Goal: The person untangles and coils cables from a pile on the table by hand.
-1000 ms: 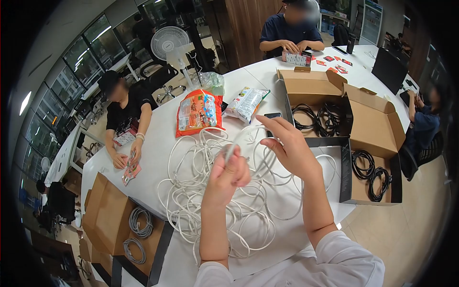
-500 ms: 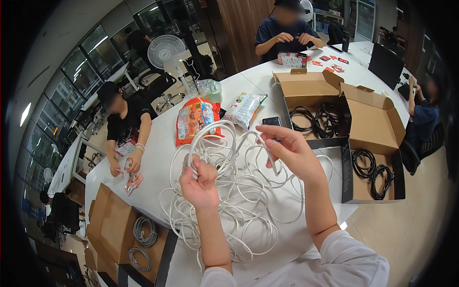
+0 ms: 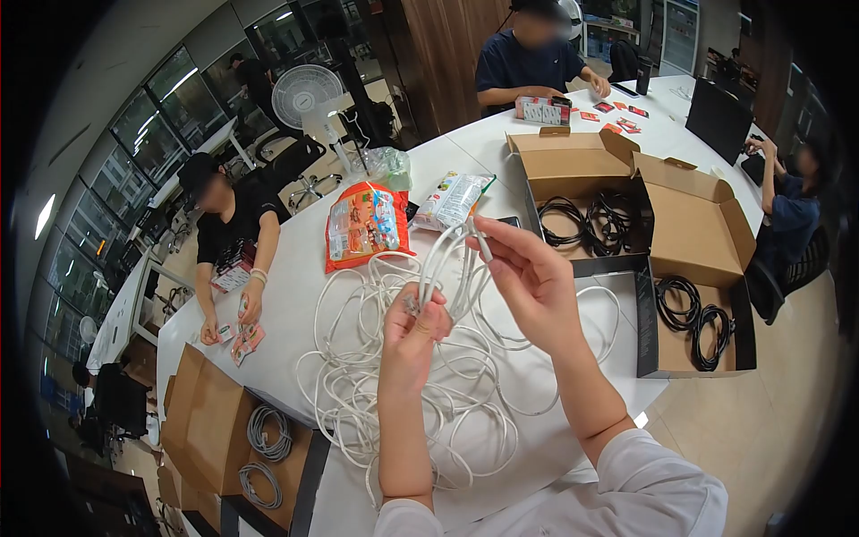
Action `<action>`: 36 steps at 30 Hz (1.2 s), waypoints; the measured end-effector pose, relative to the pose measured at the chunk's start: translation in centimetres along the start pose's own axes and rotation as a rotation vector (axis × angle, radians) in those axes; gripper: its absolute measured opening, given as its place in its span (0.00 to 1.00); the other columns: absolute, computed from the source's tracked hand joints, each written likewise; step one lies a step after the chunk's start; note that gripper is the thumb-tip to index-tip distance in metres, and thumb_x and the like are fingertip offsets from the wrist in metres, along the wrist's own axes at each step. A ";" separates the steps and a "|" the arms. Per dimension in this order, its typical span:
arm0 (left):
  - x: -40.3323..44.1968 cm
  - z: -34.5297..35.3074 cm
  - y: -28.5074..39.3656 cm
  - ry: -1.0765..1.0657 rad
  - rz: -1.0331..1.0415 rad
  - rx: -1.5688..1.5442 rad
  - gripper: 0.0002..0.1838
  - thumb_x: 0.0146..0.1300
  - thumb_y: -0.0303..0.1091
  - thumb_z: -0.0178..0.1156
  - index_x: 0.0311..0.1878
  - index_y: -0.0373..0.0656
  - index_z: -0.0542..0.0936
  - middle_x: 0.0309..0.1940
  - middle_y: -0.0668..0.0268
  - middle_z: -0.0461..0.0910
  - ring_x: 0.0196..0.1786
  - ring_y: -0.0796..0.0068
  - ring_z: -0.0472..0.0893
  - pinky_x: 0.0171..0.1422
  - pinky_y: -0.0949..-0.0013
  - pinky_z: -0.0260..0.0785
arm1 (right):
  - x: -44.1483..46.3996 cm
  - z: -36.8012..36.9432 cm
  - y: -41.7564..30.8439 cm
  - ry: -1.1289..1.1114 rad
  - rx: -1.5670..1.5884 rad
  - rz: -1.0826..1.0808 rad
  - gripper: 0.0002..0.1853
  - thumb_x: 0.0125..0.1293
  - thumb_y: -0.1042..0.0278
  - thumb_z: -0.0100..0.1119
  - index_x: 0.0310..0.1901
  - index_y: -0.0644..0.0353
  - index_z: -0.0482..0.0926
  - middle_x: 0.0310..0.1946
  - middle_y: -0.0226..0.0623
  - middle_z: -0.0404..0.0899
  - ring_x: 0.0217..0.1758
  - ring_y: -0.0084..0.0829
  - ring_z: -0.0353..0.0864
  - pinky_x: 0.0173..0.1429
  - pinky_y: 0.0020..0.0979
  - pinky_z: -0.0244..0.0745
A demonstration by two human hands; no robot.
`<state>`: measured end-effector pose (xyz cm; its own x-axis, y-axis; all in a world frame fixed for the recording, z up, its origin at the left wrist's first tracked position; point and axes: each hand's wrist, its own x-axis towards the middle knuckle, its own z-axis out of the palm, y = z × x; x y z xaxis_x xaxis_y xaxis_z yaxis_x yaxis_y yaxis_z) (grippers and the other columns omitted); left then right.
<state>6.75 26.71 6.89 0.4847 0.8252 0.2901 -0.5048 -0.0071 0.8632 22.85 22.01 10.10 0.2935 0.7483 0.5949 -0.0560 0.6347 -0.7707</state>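
Note:
Loops of white cable are gripped in my left hand [image 3: 416, 324], its fingers closed round them. My right hand [image 3: 528, 277] is up and to the right, its thumb and fingers closed on the same coil near its top. Beneath both hands a loose tangle of white cable [image 3: 358, 394] spreads over the white table [image 3: 286, 313]. Beyond the hands lie a red snack bag [image 3: 365, 225] and a silver-white bag [image 3: 453, 202]. A dark phone-like object behind my right fingers is mostly hidden.
Open cardboard boxes with black cable coils [image 3: 682, 304] stand at right; another with grey coils [image 3: 268, 432] is at lower left. One person [image 3: 234, 224] handles small packets at left, another [image 3: 528, 67] sits across the table, a third [image 3: 792, 192] at far right. A monitor [image 3: 718, 115] stands near them.
My left hand has moved right, toward my right hand, and the raised loops have drawn together between them. The person across the table has lowered their hands and reached one sideways.

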 end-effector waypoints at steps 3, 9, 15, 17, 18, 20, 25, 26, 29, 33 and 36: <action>-0.2 0.7 0.0 0.003 -0.051 -0.005 0.11 0.73 0.41 0.51 0.39 0.43 0.71 0.18 0.76 0.62 0.20 0.86 0.57 0.27 0.77 0.49 | -0.2 0.6 0.1 -0.042 -0.155 -0.051 0.21 0.64 0.88 0.50 0.59 0.69 0.72 0.55 0.46 0.77 0.59 0.33 0.78 0.60 0.29 0.74; -0.4 0.8 -0.5 0.036 -0.106 0.018 0.17 0.73 0.48 0.49 0.38 0.44 0.71 0.16 0.79 0.58 0.17 0.89 0.52 0.22 0.78 0.42 | -0.3 1.2 1.1 -0.102 -0.287 -0.113 0.23 0.61 0.84 0.56 0.59 0.65 0.74 0.50 0.48 0.81 0.49 0.34 0.84 0.50 0.30 0.78; -0.5 0.1 -2.2 -0.041 -0.114 -0.013 0.28 0.65 0.61 0.56 0.46 0.40 0.74 0.21 0.80 0.61 0.20 0.91 0.55 0.22 0.80 0.45 | -0.5 1.7 0.8 -0.108 -0.315 -0.098 0.25 0.56 0.84 0.62 0.58 0.65 0.75 0.50 0.44 0.81 0.45 0.31 0.84 0.45 0.28 0.79; -0.9 0.8 -1.8 0.012 -0.072 0.044 0.28 0.63 0.59 0.60 0.46 0.39 0.75 0.25 0.78 0.67 0.23 0.91 0.62 0.25 0.82 0.50 | -0.4 1.7 1.0 -0.093 -0.265 -0.087 0.26 0.55 0.85 0.62 0.58 0.65 0.74 0.51 0.42 0.82 0.45 0.29 0.83 0.44 0.27 0.79; -0.7 1.2 -1.6 0.017 -0.014 0.059 0.28 0.61 0.56 0.63 0.48 0.38 0.75 0.28 0.77 0.70 0.26 0.91 0.66 0.27 0.82 0.54 | -0.5 1.7 1.1 -0.111 -0.251 -0.080 0.29 0.54 0.86 0.63 0.61 0.64 0.72 0.51 0.41 0.81 0.45 0.27 0.83 0.43 0.27 0.78; -0.5 1.5 -1.9 0.023 0.079 0.110 0.28 0.58 0.51 0.68 0.50 0.38 0.75 0.31 0.76 0.73 0.30 0.91 0.69 0.29 0.82 0.59 | -0.9 2.1 1.1 -0.127 -0.215 -0.074 0.31 0.54 0.86 0.63 0.62 0.63 0.70 0.51 0.41 0.81 0.44 0.27 0.82 0.43 0.27 0.79; -0.6 0.9 -0.6 -0.007 0.090 0.106 0.19 0.56 0.48 0.71 0.31 0.41 0.77 0.21 0.78 0.71 0.25 0.91 0.66 0.27 0.82 0.54 | -1.4 3.1 0.6 -0.136 -0.085 -0.065 0.28 0.58 0.88 0.59 0.62 0.64 0.69 0.49 0.44 0.81 0.44 0.28 0.82 0.46 0.28 0.79; -0.6 0.5 -0.8 0.033 0.086 0.053 0.19 0.58 0.48 0.69 0.29 0.42 0.75 0.20 0.78 0.69 0.24 0.91 0.64 0.26 0.81 0.52 | -1.4 3.0 0.6 -0.131 -0.086 -0.088 0.26 0.59 0.87 0.59 0.61 0.65 0.70 0.48 0.44 0.81 0.43 0.28 0.83 0.47 0.28 0.79; -0.4 -1.0 -0.4 0.136 0.118 -0.122 0.22 0.66 0.50 0.60 0.22 0.46 0.68 0.17 0.78 0.62 0.21 0.87 0.58 0.25 0.76 0.47 | -1.2 2.4 0.5 -0.124 -0.098 -0.112 0.20 0.61 0.85 0.57 0.56 0.67 0.73 0.46 0.44 0.81 0.43 0.27 0.83 0.48 0.27 0.78; 0.3 -1.7 1.8 0.260 0.244 -0.333 0.27 0.73 0.54 0.45 0.20 0.50 0.58 0.16 0.74 0.54 0.20 0.80 0.54 0.27 0.71 0.46 | -1.2 1.9 -1.5 -0.238 -0.230 0.076 0.12 0.63 0.78 0.59 0.48 0.68 0.78 0.33 0.40 0.83 0.34 0.24 0.83 0.41 0.24 0.77; 0.8 -1.5 3.2 0.436 0.328 -0.467 0.27 0.73 0.55 0.42 0.20 0.50 0.56 0.16 0.74 0.54 0.20 0.79 0.55 0.27 0.72 0.49 | -1.1 0.9 -1.9 -0.503 -0.384 0.271 0.11 0.64 0.71 0.62 0.45 0.68 0.79 0.21 0.40 0.81 0.24 0.26 0.82 0.32 0.26 0.75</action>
<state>4.48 28.20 9.31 -0.0250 0.9731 0.2288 -0.8756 -0.1317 0.4647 21.80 20.14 11.06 -0.1666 0.9285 0.3318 0.3044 0.3685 -0.8784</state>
